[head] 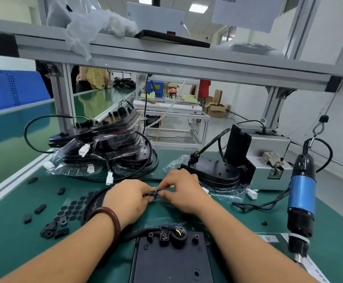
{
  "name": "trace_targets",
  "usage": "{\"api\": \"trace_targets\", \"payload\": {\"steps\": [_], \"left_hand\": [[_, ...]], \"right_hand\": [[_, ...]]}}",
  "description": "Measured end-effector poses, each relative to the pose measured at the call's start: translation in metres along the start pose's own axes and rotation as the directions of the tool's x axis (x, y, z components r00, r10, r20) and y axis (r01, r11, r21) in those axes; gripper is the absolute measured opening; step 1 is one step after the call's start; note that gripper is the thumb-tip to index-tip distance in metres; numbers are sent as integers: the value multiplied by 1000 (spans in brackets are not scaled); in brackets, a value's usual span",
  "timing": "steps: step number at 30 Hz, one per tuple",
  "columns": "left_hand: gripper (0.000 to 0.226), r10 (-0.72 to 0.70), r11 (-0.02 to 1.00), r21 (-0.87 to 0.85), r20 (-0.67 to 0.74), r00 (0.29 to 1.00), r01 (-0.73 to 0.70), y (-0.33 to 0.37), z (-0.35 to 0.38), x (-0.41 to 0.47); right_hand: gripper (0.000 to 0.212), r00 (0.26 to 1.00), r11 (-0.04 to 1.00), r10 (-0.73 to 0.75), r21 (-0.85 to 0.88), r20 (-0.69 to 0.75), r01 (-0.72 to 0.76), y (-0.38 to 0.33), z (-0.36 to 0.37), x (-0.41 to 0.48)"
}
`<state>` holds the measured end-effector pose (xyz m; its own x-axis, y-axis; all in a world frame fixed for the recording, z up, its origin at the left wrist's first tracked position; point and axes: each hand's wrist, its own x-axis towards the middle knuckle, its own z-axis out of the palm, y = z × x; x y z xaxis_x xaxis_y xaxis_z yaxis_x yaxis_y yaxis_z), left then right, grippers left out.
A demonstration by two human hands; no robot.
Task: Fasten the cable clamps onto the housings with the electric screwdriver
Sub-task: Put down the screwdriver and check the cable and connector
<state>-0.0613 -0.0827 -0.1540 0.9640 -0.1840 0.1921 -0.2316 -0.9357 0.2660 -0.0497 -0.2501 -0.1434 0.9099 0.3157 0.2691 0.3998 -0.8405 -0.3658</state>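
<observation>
Housing [170,260]: black, flat on the green mat at the near edge, cable entry and screw bosses facing up; landmark for all below
Loose cable clamps [50,231]: small black pieces scattered on the mat left of the housing, well apart from it
Left hand [125,199]: just beyond the housing, fingertips curled, pinching a small black part [151,194]; too small to tell whether it is a clamp
Right hand [183,190]: beyond the housing, thumb and forefinger pinching the same part from the other side
Cable [91,203]: black loop beyond and left of the housing, passing under the left wrist
Electric screwdriver [301,193]: hanging upright to the right of the housing, untouched
Screw feeder [268,160]: grey box beyond and right of the housing
Bagged stock [109,144]: stacked housings far beyond the housing, to its left
Step in hand, judged: readying the part; seat it square over a boss, pin it with one hand, then bring the driver in vertical so the screw starts straight
</observation>
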Motion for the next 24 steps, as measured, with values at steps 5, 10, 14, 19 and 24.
{"api": "trace_targets", "payload": {"steps": [5, 10, 14, 19, 24], "left_hand": [[26, -11, 1000, -9, -2, 1000, 11, 1, 0, 0], [27, -24, 1000, -16, 8, 1000, 24, 2, -1, 0], [27, -27, 999, -17, 22, 999, 27, 2, -2, -1], [29, -42, 999, -13, 38, 998, 43, 3, -3, -2], [30, -48, 999, -23, 43, 998, 49, 4, -4, -2]], "right_hand": [[10, 993, 991, -96, 84, -64, 101, -2, -1, -3], [10, 988, 980, -115, 154, -99, 129, -4, 0, -6], [9, 991, 978, -99, 177, -86, 113, -4, 1, -6], [23, 992, 979, -88, 179, -87, 102, -4, 1, -7], [17, 996, 982, -58, 175, -62, 68, -1, -2, -7]]}}
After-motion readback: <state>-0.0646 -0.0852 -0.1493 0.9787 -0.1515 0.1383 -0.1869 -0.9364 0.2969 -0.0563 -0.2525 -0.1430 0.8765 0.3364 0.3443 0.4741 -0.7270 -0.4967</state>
